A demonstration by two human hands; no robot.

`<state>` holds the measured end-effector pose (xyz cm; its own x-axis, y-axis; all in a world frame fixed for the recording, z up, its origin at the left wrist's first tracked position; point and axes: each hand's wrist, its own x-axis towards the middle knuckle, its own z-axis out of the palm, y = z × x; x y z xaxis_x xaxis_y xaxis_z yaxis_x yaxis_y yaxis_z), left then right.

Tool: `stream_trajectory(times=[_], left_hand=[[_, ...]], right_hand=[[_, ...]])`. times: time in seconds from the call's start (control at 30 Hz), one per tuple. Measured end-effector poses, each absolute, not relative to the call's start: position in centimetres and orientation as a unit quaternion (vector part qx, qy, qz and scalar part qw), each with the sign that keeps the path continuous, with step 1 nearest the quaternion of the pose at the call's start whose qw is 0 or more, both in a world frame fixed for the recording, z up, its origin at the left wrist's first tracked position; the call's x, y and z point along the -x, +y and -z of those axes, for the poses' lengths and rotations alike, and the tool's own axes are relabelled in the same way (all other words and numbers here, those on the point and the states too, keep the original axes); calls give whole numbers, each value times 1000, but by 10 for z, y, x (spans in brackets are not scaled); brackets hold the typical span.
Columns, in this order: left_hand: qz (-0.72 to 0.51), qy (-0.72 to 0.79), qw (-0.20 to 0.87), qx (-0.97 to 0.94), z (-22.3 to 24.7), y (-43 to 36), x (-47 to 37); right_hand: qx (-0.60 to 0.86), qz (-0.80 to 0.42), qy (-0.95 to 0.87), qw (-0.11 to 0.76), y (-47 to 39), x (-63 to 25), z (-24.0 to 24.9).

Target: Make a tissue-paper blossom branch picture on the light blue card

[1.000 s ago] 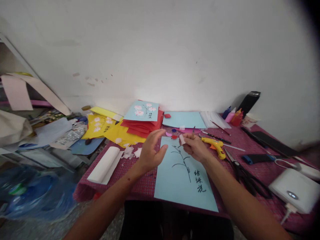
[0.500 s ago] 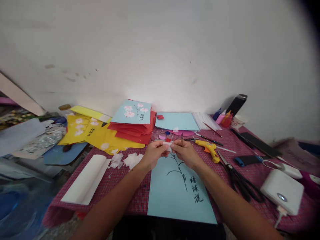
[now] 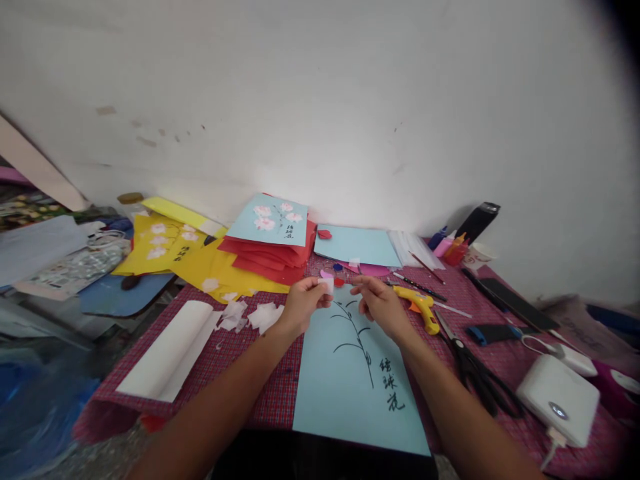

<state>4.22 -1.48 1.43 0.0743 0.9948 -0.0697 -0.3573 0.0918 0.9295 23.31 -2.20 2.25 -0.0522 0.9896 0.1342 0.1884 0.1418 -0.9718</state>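
Note:
My left hand is closed, pinching a small white square of thin paper between thumb and fingers. To its right, apart from the paper, is my right hand, its index finger pointing left and the other fingers curled. A thin, dark-tipped, pencil-like stick seems to lie along that finger, mostly hidden. Beneath both hands lies a light blue sheet with a black drawn branch and brush-written characters. Just beyond them are small red, pink and blue patches.
Torn white paper pieces and a folded white sheet lie left. Finished flower cards top a red stack behind. On the right are a yellow glue gun, black scissors, a white power bank and paint bottles.
My hands, together over the small paper before, have moved apart. The paper stays in my left hand, while my right hand has drawn right and its stick has tipped from upright toward the left.

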Motion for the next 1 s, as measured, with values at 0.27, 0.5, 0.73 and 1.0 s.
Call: stream_trajectory(times=[0.27, 0.5, 0.73, 1.0], left_hand=[[-529, 410, 625, -401, -12, -14, -44], [-519, 407, 633, -406, -12, -15, -45], [-503, 397, 649, -409, -13, -17, -45], [-493, 371, 670, -413, -15, -19, -46]], right_hand=[[383, -482, -571, 543, -35, -226, -34], [452, -371, -575, 572, -41, -220, -30], [435, -375, -638, 512, -48, -215, -32], [444, -380, -646, 491, -45, -213, -27]])
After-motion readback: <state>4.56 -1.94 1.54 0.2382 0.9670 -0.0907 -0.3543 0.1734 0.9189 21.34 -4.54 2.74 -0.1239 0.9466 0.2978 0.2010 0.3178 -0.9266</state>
